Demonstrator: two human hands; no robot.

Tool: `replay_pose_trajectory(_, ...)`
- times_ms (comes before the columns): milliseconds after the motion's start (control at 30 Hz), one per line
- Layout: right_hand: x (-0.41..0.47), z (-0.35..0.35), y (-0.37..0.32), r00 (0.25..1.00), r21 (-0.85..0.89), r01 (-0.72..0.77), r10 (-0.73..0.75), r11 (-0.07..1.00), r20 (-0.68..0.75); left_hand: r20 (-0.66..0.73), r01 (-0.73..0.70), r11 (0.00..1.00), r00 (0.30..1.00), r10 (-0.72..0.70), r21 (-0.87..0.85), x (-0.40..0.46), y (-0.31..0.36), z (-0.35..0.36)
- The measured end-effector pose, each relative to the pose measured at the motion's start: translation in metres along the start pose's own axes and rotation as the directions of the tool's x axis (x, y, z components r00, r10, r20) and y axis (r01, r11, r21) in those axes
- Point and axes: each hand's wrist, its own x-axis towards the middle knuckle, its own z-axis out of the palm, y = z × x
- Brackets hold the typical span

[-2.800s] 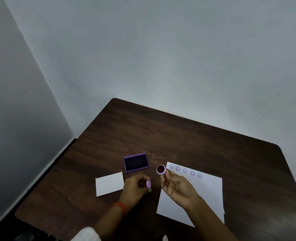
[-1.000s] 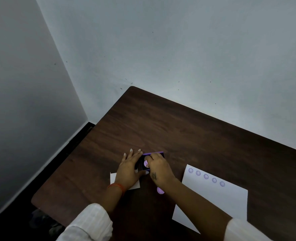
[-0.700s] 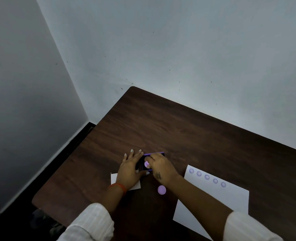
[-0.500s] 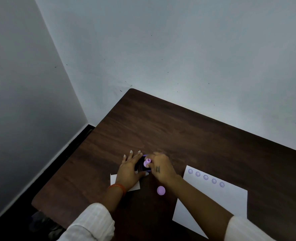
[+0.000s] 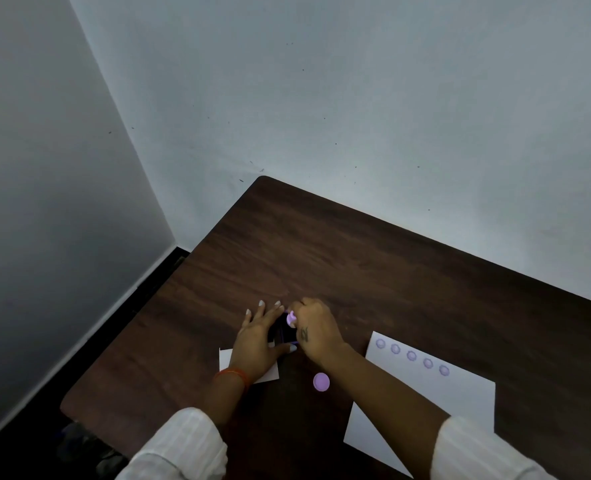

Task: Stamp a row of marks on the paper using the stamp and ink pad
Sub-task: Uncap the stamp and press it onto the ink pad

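My right hand (image 5: 316, 332) grips a small round purple stamp (image 5: 291, 319) and holds it down on the dark ink pad (image 5: 284, 334), whose purple rim shows between my hands. My left hand (image 5: 260, 337) lies flat with fingers spread against the pad's left side, steadying it. A white sheet of paper (image 5: 436, 393) lies to the right, with a row of several purple round marks (image 5: 411, 355) along its top edge. The stamp's purple cap (image 5: 321, 381) lies loose on the table below my right hand.
A small white card (image 5: 266, 374) lies partly under my left wrist. The dark wooden table (image 5: 356, 258) stands in a corner between two grey walls. Its left edge drops to a dark floor strip.
The cap went from my left hand to the table. My right hand carried the stamp to the pad and has shifted slightly on it. My left hand stays on the pad's side.
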Motion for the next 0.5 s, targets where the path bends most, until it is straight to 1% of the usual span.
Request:
replay_pose_trajectory(67,-0.001,0.001,0.001,1.000,-0.026,0.028,-0.028,0.999,0.010,0.001,-0.002,1.000,1.000,0.002,-0.002,0.000,0.000,0.000)
replay_pose_trajectory(167,-0.001,-0.002,0.008,0.982,-0.083,0.179,-0.174,0.980,0.071,0.008,0.001,1.000,1.000,-0.001,-0.010,0.001,0.000,-0.001)
replay_pose_trajectory(233,0.003,-0.005,0.012,0.971,-0.071,0.231,-0.225,0.970,0.083,0.010,0.000,1.000,1.000,0.001,-0.017,0.001,0.000,-0.001)
replay_pose_trajectory(267,0.003,-0.005,0.012,0.972,-0.069,0.228,-0.222,0.971,0.078,0.011,0.000,1.000,1.000,0.000,-0.016,0.001,0.001,-0.001)
replay_pose_trajectory(367,-0.001,-0.002,0.005,0.991,-0.048,0.130,-0.129,0.990,0.029,0.012,0.004,1.000,1.000,-0.004,0.006,0.001,0.001,-0.001)
replay_pose_trajectory(433,-0.002,-0.005,0.000,0.998,0.011,0.070,-0.070,0.998,0.011,0.013,0.004,1.000,1.000,-0.004,0.006,0.000,0.002,-0.001)
replay_pose_trajectory(500,0.000,-0.015,0.001,1.000,0.123,0.009,-0.012,0.992,0.021,0.016,0.007,1.000,1.000,-0.007,-0.003,0.000,0.003,-0.003)
